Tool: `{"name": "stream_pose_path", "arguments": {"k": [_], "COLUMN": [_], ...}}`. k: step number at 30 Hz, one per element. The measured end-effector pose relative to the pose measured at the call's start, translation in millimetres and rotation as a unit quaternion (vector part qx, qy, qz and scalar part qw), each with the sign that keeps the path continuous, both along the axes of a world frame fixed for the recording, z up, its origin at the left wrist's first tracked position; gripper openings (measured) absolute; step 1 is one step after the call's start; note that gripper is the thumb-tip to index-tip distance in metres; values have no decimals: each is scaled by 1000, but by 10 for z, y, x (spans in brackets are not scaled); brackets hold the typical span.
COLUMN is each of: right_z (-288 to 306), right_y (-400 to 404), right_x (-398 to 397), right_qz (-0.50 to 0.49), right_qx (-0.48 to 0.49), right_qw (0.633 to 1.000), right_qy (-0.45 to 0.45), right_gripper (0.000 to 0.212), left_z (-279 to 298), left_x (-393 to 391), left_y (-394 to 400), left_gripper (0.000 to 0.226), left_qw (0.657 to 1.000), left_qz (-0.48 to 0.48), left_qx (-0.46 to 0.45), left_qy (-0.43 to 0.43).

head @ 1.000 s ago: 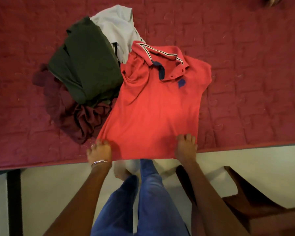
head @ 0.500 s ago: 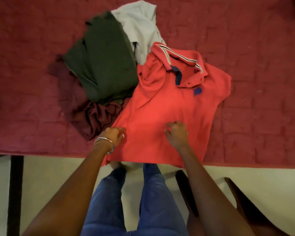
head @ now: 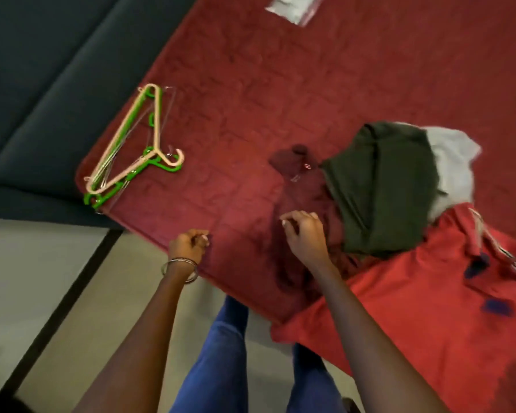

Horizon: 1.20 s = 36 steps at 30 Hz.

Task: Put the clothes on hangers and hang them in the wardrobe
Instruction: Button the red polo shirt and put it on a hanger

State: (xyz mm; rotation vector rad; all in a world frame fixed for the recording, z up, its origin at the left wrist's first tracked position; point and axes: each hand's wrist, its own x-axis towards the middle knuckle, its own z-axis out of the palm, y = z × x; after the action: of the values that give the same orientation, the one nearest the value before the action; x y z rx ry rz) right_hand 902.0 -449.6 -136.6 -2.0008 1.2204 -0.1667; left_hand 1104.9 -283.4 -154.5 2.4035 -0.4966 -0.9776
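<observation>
- The left hand (head: 188, 245), bangle at the wrist, hovers at the near edge of the bed (head: 251, 99); its fingers (head: 203, 237) are curled in and hold nothing.
- The right hand (head: 306, 234) hangs over the maroon garment (head: 298, 186), fingers loosely bent, gripping nothing.
- The red polo shirt (head: 414, 308) lies spread flat, hem drooping off the bed edge. It looks soft and light; I would take it at the shoulders beside the collar (head: 495, 251).
- The dark green garment (head: 382, 189) lies on the pile, with a grey one (head: 450, 168) behind it.
- The plastic hangers (head: 131, 150), pink over green, lie stacked at the far-left corner; stiff and light, best lifted by the hook.
</observation>
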Motion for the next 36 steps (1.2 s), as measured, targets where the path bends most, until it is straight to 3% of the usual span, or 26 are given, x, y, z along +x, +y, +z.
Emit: {"name": "stream_pose_path", "arguments": {"k": [6,11,16,20,23,25,27,28,33,36], "right_z": [-249,-693,-940,-864,-734,-616,-485,-414,-132,-7], "right_y": [77,74,134,88,55,35,5,-15,-216,-443], "right_x": [1632,2826,3547,3705,3725,3752,3752,3724,3363,2930], "right_qz": [36,-123,-247,-292,-268,-276,-304,-303,-338,-312], "right_qx": [87,291,292,276,212,245,338,352,336,289], "right_qw": [995,948,924,915,939,927,867,854,820,847], "right_qy": [-21,-33,12,47,33,-64,-202,-234,-318,-320], "right_gripper": [13,6,35,35,24,6,17,21,21,19], "left_z": [74,-145,-309,-357,-377,-347,-253,-195,93,344], "left_x": [1255,2088,2467,2529,2541,2563,2589,2609,2739,2682], "left_y": [144,336,439,490,498,479,438,411,204,-51], "left_gripper": [20,21,18,20,19,17,17,18,26,33], "left_qw": [994,985,979,977,975,972,964,958,910,906], "left_qz": [76,160,201,211,222,230,246,256,260,226], "left_qx": [39,51,36,27,18,12,-5,-13,-107,-136], "left_qy": [-66,-39,-22,-7,-12,-47,-98,-129,-306,-330]}}
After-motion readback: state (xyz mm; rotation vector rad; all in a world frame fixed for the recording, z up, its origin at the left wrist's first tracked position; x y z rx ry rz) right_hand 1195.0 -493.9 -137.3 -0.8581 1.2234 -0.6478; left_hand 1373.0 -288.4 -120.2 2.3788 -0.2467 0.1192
